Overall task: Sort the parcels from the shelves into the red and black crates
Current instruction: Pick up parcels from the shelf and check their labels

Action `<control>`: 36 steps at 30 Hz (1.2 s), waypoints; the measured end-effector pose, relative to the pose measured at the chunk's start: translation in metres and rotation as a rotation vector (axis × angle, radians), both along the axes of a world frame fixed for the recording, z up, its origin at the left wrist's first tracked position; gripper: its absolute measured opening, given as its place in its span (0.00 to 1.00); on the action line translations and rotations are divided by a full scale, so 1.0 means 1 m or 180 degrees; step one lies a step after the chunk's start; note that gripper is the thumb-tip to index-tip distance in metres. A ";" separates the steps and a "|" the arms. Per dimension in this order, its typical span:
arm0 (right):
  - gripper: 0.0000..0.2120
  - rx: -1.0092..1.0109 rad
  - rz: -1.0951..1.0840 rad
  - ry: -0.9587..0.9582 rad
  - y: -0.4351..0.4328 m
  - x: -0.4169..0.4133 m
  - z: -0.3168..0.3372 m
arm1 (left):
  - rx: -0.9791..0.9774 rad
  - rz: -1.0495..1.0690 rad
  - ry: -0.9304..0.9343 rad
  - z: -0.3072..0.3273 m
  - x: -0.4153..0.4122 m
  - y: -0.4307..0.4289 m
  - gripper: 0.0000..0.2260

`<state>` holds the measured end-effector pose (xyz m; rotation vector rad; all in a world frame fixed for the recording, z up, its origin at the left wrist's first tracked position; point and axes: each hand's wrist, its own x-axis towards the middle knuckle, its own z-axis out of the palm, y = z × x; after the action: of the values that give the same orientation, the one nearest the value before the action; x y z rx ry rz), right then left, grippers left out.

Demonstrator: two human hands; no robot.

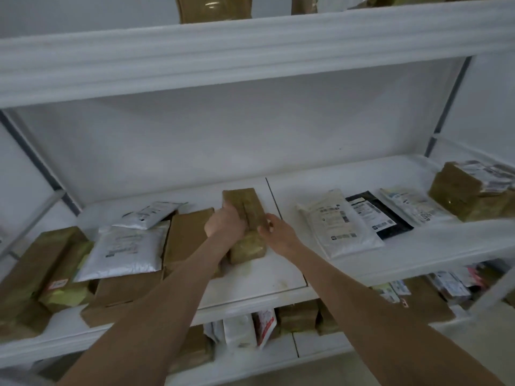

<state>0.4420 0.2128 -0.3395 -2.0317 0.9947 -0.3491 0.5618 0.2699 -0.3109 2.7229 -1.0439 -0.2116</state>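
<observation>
Several brown cardboard boxes are heaped at the left end of the shelf, glossy with tape. Two crinkled silver bags lie flat on top of them. Just right of that pile, mid-shelf, sits the parcel, a long, narrow brown block wrapped in shiny tape. It lies front to back on the white board. My left hand curls over its left side and top, fingers closed on it. My right hand clasps its right edge, thumb on top, fingers bent round the side. Further right, well apart, three flat plastic mailers overlap: white, black, white, each with printed labels. A squat taped box ends the row. Underneath, the lower shelf holds more bags and boxes.
</observation>
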 end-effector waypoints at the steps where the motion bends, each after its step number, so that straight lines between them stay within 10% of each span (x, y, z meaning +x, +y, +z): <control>1: 0.21 0.0130 -0.0027 -0.0113 -0.005 -0.001 0.000 | -0.0135 -0.0070 0.0102 0.001 -0.006 -0.002 0.23; 9: 0.42 0.1233 -0.0340 -0.0688 -0.052 -0.046 -0.001 | -0.1863 -0.0322 0.1905 -0.027 -0.044 -0.009 0.21; 15: 0.23 0.1753 -0.0450 -0.0699 -0.065 -0.067 -0.010 | -0.1493 0.0272 0.1330 -0.037 -0.062 -0.008 0.36; 22: 0.19 0.2154 -0.0238 -0.1189 -0.068 -0.080 -0.008 | -0.2255 0.0825 0.3330 -0.024 -0.060 0.001 0.23; 27: 0.21 0.1471 -0.0035 -0.1135 -0.073 -0.088 0.006 | -0.2656 0.0260 0.3173 -0.005 -0.069 0.005 0.19; 36: 0.17 0.2580 -0.0210 -0.1376 -0.077 -0.090 0.015 | -0.2889 0.0072 0.2549 0.015 -0.065 0.013 0.19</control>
<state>0.3520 0.1359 -0.3243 -1.1315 0.7568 -0.3292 0.4970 0.2833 -0.2961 1.5913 -0.6252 -0.5870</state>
